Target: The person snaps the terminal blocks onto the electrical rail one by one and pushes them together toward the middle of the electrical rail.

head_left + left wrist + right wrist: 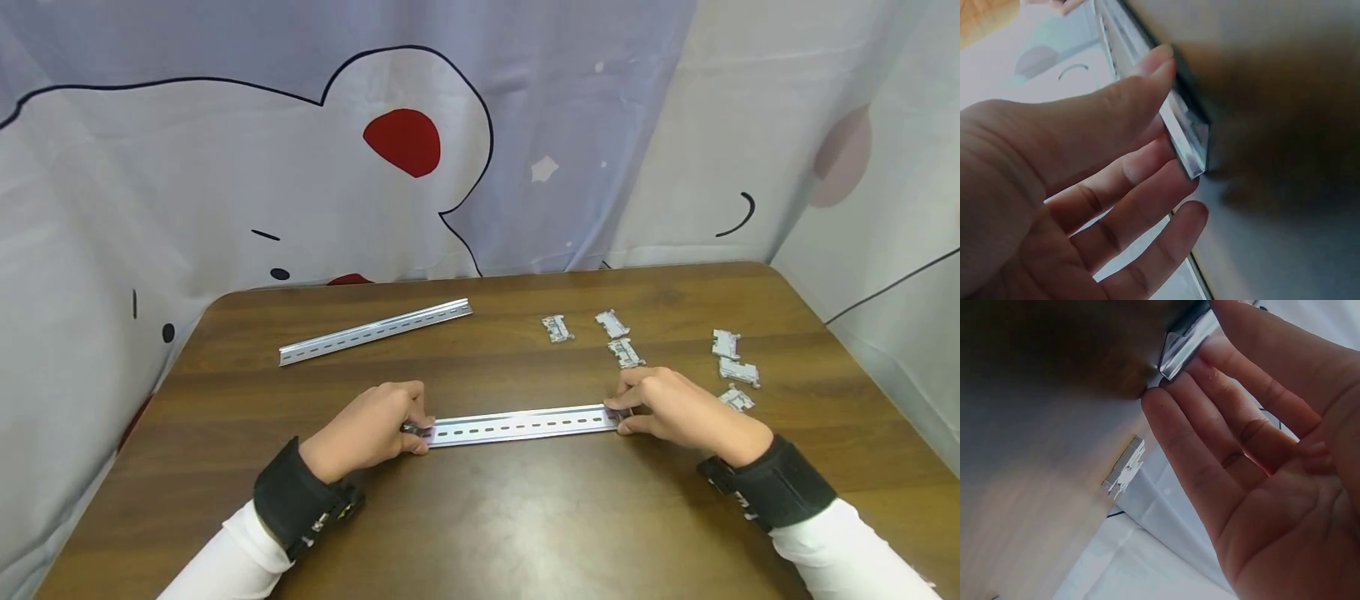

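Note:
A silver slotted DIN rail (517, 427) lies crosswise at the middle of the wooden table, between both hands. My left hand (382, 421) pinches its left end, thumb at the near edge and fingers at the far edge. At the other end my right hand (663, 404) grips the rail the same way. In the left wrist view the thumb presses the metal rail (1186, 134) from one side, with fingertips on the other. The right wrist view shows the bare rail end (1179, 356) between thumb and fingers.
A second slotted rail (375, 332) lies slanted at the back left of the table (495, 517). Several grey terminal blocks sit behind and beside my right hand, among them one block (557, 328) at the back and another block (738, 372) farther right. A printed curtain (225, 183) hangs behind.

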Available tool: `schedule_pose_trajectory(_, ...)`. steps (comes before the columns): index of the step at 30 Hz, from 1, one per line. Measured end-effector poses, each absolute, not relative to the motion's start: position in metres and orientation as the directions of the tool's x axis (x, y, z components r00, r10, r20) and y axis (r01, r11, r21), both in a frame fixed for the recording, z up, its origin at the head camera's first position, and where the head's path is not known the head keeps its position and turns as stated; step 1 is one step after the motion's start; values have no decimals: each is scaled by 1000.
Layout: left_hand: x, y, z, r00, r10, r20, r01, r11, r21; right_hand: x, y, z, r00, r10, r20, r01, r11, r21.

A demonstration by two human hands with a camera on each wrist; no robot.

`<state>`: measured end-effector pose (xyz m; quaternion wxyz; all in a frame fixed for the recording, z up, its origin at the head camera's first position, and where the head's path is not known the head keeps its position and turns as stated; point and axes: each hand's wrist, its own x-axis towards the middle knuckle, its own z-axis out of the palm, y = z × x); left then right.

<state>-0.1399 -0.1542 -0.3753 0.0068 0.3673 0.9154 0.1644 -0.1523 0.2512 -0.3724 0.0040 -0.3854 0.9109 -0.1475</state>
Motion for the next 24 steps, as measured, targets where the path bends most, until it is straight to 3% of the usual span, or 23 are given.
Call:
schedule_pose_trajectory(8,-116,-147,-375,-707,697,118,692,649,315,-132,257,-369,-716,-694,71,-682,674,-284)
schedule_pose_trajectory(24,-117,-146,-375,-716,696,59,660,646,385,-130,259,-368,-749,-663,-6,-634,719,-285)
